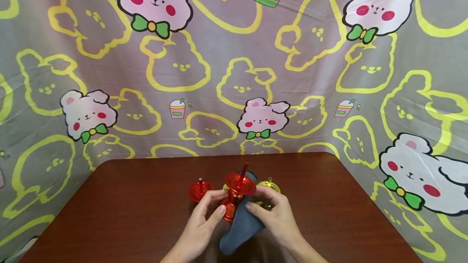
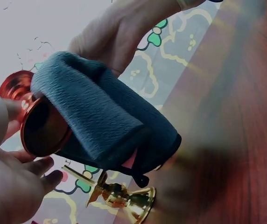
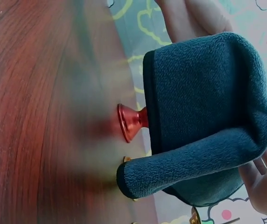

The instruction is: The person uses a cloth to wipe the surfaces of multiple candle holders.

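My left hand (image 1: 199,222) grips a shiny red candlestick (image 1: 230,210) with a dish and a spike on top. It is held tilted, the spike leaning to the right. A blue-grey cloth (image 1: 242,228) with a dark hem is pinched in my right hand (image 1: 280,218) and lies against the candlestick's right side, hanging down in a fold. In the left wrist view the cloth (image 2: 91,109) drapes beside the candlestick's hollow base (image 2: 45,126). In the right wrist view the cloth (image 3: 199,102) hides most of the held candlestick.
Behind my left hand a second red candlestick (image 1: 200,191) stands on the brown table (image 1: 128,202). A gold candlestick (image 1: 269,185) stands behind my right hand, and more gold shows behind the held candlestick. A printed curtain (image 1: 215,104) surrounds the table's back and sides.
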Motion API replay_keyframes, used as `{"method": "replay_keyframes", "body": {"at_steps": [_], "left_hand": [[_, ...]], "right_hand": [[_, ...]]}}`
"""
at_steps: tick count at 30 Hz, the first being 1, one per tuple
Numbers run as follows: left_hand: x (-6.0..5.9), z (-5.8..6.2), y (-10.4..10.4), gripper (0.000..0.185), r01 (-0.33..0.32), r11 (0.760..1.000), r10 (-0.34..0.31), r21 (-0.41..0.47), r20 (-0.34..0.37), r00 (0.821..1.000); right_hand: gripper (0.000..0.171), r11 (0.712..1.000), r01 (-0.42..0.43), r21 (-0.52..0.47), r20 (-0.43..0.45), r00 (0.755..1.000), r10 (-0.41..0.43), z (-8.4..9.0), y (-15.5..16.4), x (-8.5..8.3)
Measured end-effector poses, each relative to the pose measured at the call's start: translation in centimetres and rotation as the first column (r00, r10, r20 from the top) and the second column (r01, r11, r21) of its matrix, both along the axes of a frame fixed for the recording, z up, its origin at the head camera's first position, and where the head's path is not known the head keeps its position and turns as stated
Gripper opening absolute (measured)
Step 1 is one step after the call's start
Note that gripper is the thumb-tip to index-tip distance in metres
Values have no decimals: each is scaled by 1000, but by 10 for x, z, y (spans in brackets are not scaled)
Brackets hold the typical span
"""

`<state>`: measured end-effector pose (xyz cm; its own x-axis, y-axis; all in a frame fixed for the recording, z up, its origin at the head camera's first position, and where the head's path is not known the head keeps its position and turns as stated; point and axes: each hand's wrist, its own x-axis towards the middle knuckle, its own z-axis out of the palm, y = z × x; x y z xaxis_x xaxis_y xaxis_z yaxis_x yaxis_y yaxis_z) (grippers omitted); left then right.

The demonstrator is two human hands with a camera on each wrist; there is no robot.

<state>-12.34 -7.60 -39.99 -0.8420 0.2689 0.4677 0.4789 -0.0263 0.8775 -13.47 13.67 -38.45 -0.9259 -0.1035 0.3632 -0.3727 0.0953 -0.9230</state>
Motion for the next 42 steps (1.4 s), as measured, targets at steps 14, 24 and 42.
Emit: {"method": "replay_keyframes", "body": {"at_steps": [14, 24, 42], "left_hand": [[0, 0, 6, 39, 53, 990, -61, 133, 61, 996], [-2, 5, 9, 30, -149, 988, 140, 32, 194, 971], [-5, -3, 2, 31, -62, 996, 62, -57, 9, 998]], "right_hand": [[34, 999, -28, 24, 44, 999, 27, 0, -3, 4], [32, 998, -64, 22, 21, 998, 64, -3, -5, 5], [30, 995, -95, 1, 25, 995, 95, -9, 1, 0]]}}
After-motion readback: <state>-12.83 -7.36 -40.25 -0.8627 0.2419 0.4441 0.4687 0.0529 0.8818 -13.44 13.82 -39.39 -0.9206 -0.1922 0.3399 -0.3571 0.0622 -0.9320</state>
